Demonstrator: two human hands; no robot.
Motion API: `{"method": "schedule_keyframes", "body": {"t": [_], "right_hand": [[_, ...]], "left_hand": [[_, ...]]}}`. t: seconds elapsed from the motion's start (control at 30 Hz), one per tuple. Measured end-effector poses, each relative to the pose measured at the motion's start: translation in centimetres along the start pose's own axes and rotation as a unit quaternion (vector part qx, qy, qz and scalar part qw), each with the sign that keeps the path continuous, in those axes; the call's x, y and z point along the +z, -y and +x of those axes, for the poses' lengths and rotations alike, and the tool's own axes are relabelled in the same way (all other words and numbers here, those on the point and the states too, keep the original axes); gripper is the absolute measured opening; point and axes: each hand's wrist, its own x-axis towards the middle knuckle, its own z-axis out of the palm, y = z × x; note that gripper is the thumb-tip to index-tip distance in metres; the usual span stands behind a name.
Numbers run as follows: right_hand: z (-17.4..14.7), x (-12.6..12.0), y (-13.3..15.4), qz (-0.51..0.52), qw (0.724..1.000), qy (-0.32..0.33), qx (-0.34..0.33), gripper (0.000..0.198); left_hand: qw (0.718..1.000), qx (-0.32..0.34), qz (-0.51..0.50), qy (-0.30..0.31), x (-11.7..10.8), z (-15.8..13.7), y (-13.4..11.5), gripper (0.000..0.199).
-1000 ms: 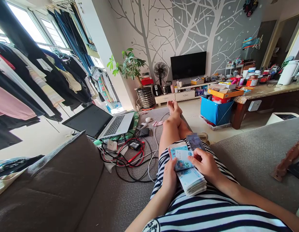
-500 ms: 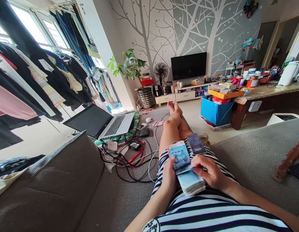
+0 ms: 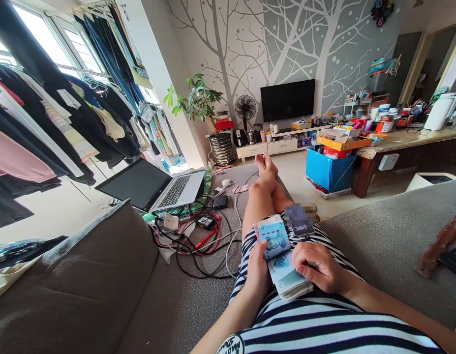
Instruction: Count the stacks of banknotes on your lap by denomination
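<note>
1. Your left hand (image 3: 259, 265) is closed on the banknotes (image 3: 275, 239), thumb pressed across the face of the upper ones; your right hand (image 3: 319, 265) curls over the right edge of the lower stack (image 3: 292, 284), and you cannot tell from this view whether its fingertips pinch a note.
2. You have the money on your lap, over the striped garment (image 3: 323, 322). The upper notes slant away from you, a "10" showing near their top edge, and the lower stack fans thickly toward you.
3. You look partway through leafing the bundle, judging by its two portions. Plenty seems left, since the lower stack is thick, but which portion is finished, and how many notes each holds, cannot be told.
4. Just beyond your right hand lies a dark phone-like device (image 3: 303, 229), partly blurred out.
5. Farther left, on the sofa (image 3: 198, 300), you have tangled cables (image 3: 200, 243) and an open laptop (image 3: 181, 189).
</note>
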Motion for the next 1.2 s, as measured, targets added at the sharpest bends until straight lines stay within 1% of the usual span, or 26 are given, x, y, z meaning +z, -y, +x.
{"method": "schedule_keyframes", "body": {"t": [0.13, 0.27, 0.37, 0.47, 0.53, 0.57, 0.7, 0.73, 0.8, 0.93, 1.07, 1.2], "right_hand": [[-0.1, 0.0, 0.1, -0.006, 1.0, 0.012, 0.001, 0.022], [-0.2, 0.0, 0.1, -0.004, 1.0, 0.017, -0.005, 0.031], [-0.3, 0.2, 0.1, 0.006, 1.0, 0.015, -0.003, 0.04], [-0.4, 0.4, -0.1, 0.002, 1.0, 0.009, 0.009, 0.04], [-0.3, 0.5, -0.4, -0.022, 0.999, -0.015, 0.043, 0.035], [-0.2, 0.6, -0.5, -0.038, 0.996, -0.033, 0.072, 0.033], [0.2, 0.8, -1.5, -0.08, 0.966, -0.113, 0.22, 0.034], [0.3, 0.9, -1.7, -0.078, 0.958, -0.125, 0.244, 0.034], [0.4, 1.1, -2.1, -0.07, 0.953, -0.13, 0.265, 0.034], [0.6, 1.5, -2.3, -0.088, 0.956, -0.126, 0.249, 0.035], [0.5, 1.6, -1.9, -0.097, 0.959, -0.131, 0.232, 0.034], [0.2, 1.1, -1.2, -0.066, 0.977, -0.097, 0.177, 0.027]], "left_hand": [[0.999, 0.021, 0.023, 0.024, 0.1, 0.0, -0.1, 0.022], [0.999, 0.017, 0.026, 0.042, 0.1, -0.1, 0.0, 0.022], [0.999, 0.017, 0.02, 0.046, 0.0, -0.2, 0.2, 0.022], [0.999, 0.016, 0.021, 0.043, -0.1, -0.2, 0.3, 0.021], [0.999, 0.006, 0.023, 0.044, -0.2, -0.2, 0.3, 0.021], [0.999, 0.0, 0.022, 0.045, -0.2, -0.2, 0.3, 0.021], [0.999, -0.031, -0.015, 0.042, 0.1, -0.5, 0.1, 0.022], [0.998, -0.038, -0.027, 0.043, 0.2, -0.6, 0.0, 0.023], [0.997, -0.05, -0.043, 0.047, 0.3, -0.8, 0.0, 0.027], [0.996, -0.057, -0.045, 0.05, 0.5, -0.9, -0.2, 0.029], [0.999, -0.033, -0.015, 0.019, 0.3, -0.9, -0.3, 0.022], [1.0, -0.011, 0.004, 0.01, 0.3, -0.9, -0.5, 0.021]]}}
